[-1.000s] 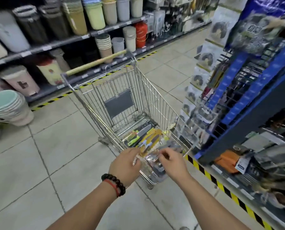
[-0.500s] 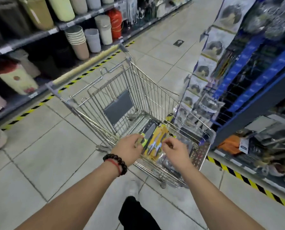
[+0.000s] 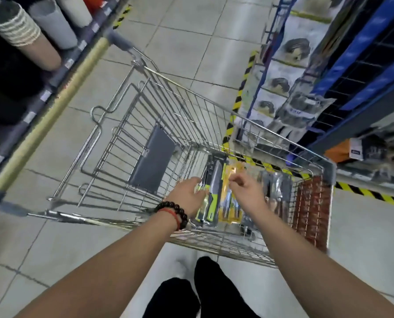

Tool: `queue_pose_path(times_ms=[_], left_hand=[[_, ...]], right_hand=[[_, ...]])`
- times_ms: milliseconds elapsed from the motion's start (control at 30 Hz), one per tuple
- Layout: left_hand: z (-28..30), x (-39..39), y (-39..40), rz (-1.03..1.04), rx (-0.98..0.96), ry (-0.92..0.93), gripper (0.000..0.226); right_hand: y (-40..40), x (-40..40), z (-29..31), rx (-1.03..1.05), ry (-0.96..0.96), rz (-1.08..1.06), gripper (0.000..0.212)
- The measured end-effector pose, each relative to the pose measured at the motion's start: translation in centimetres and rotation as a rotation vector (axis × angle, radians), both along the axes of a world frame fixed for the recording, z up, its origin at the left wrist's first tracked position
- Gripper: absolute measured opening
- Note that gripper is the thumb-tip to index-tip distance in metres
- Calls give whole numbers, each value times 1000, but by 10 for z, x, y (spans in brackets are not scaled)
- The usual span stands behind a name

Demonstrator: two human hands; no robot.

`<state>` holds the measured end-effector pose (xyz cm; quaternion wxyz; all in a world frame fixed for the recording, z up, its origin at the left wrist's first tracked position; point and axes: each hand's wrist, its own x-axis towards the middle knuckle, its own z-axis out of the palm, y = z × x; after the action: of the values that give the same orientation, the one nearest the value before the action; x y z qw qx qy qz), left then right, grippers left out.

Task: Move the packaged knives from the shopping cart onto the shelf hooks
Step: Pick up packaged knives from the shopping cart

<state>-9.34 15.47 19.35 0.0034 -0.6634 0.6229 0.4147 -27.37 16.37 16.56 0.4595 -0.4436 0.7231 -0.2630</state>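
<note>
The wire shopping cart [image 3: 191, 104] stands in front of me. On its floor lie a green-handled knife pack [image 3: 214, 180], a yellow knife pack [image 3: 228, 203] and grey clear knife packs [image 3: 276, 191], side by side. My left hand [image 3: 186, 195], with a bead bracelet at the wrist, reaches into the cart and its fingers touch the left edge of the green-handled pack. My right hand [image 3: 246, 189] hovers over the yellow pack with fingers curled; whether they pinch it is unclear. The blue shelf with its wire hook grid [image 3: 374, 72] rises at the right.
Bagged goods [image 3: 306, 106] hang on the blue shelf's end, close to the cart's right side. Stacked bins [image 3: 24, 35] fill the left shelving beyond the cart handle [image 3: 53, 106]. A red-brown item [image 3: 310, 210] stands at the cart's near right end. Yellow-black tape [image 3: 372, 195] edges the shelf base.
My view has tilted down and closer over the cart. Both hands have gone deeper into the cart, down to the knife packs on its floor.
</note>
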Motion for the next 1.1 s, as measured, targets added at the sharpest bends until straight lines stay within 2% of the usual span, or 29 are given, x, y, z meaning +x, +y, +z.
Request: queue_pose_path(times_ms=[133, 400, 467, 500, 667, 733, 833, 967, 1033, 1100], left_hand=[[-57, 4, -35, -33, 139, -20, 47], [-195, -8, -79, -9, 392, -27, 49], [-224, -13, -80, 25, 442, -46, 46], [-233, -16, -81, 60, 451, -57, 45], [-267, -33, -85, 195, 550, 21, 38], [-277, -36, -87, 221, 568, 31, 40], [-285, -39, -91, 337, 610, 108, 39], [-278, -37, -100, 414, 642, 155, 37], [-276, -36, -102, 395, 665, 192, 40], [-271, -35, -101, 495, 707, 264, 41]], right_hand=[[-14, 15, -55, 165, -43, -79, 12], [-34, 42, -191, 442, 42, -236, 24], [-36, 47, -210, 515, 26, -292, 14], [-36, 50, -219, 549, -22, -323, 16], [-36, 64, -251, 661, -80, -381, 79], [-37, 64, -258, 682, -47, -376, 87], [-36, 63, -263, 697, -57, -392, 87], [-29, 59, -268, 732, -91, -360, 68], [-27, 57, -267, 751, -182, -345, 57], [-24, 58, -261, 745, -302, -370, 56]])
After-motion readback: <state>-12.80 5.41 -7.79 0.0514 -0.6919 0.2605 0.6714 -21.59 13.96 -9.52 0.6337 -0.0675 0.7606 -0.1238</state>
